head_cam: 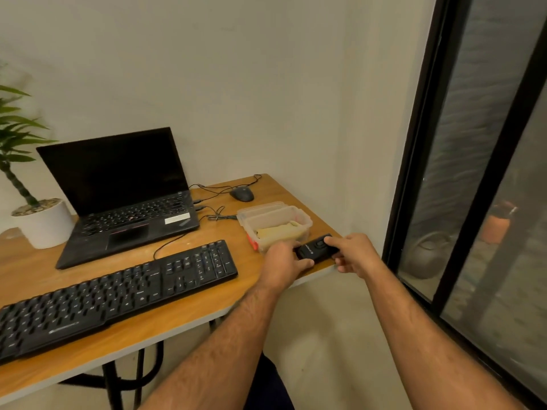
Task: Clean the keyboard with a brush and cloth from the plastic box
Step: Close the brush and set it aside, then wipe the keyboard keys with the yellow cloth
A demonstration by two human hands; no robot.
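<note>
At the table's (183,318) corner, left hand (282,261) and right hand (353,255) clamp a black device (315,249); logo unreadable.

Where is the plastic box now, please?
In the head view, the plastic box stands at the desk's right end, beyond the hands, right of the keyboard, near the mouse.

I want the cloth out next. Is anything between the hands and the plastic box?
Only the small black device, which both the left hand and right hand hold just in front of the plastic box. The box has no lid on, and the yellowish cloth lies exposed.
</note>
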